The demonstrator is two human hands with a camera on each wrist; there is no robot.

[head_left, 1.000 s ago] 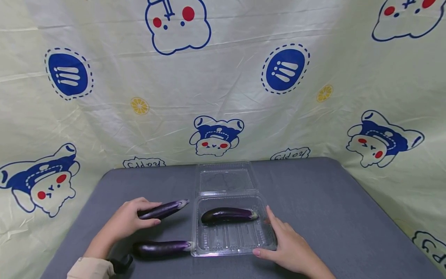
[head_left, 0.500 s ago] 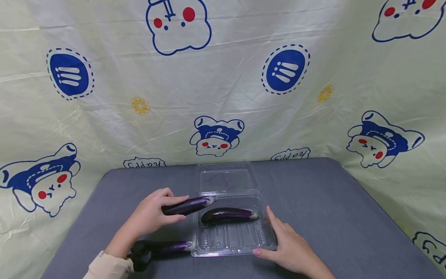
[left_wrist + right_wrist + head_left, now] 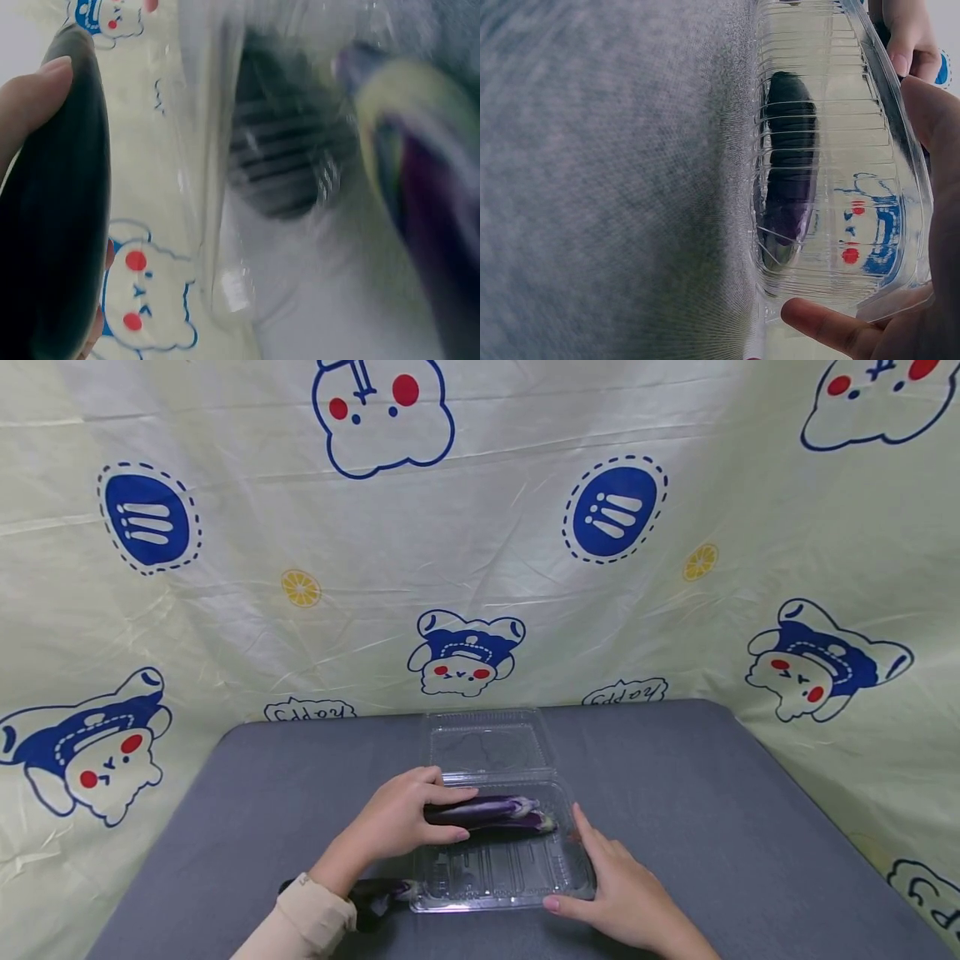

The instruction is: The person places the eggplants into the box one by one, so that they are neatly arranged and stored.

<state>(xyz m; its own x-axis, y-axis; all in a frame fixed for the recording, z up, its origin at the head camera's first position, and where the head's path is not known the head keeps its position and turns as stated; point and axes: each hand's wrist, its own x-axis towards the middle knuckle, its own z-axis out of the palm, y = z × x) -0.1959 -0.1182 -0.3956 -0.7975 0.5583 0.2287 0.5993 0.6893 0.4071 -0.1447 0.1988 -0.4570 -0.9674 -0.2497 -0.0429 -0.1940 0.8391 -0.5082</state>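
Note:
My left hand [image 3: 397,814] grips a dark purple eggplant [image 3: 480,811] between thumb and fingers, over the open clear plastic container [image 3: 491,881]. In the left wrist view, the held eggplant [image 3: 56,202] fills the left side. Another eggplant [image 3: 791,157] lies inside the container, seen through its wall in the right wrist view; in the head view, the held one mostly covers it. My right hand [image 3: 626,893] holds the container's right side, thumb at the near rim, fingers along the side. A third eggplant [image 3: 390,887] lies on the table left of the container, partly hidden by my left wrist.
The container's lid [image 3: 487,743] lies folded back behind its base. A grey cloth covers the table [image 3: 675,785]. Behind the table hangs a pale printed curtain [image 3: 480,527]. A black device [image 3: 371,910] sits under my left wrist.
My left hand has carried its eggplant rightward, from beside the container to over it and the eggplant inside. My right hand and the container have stayed in place.

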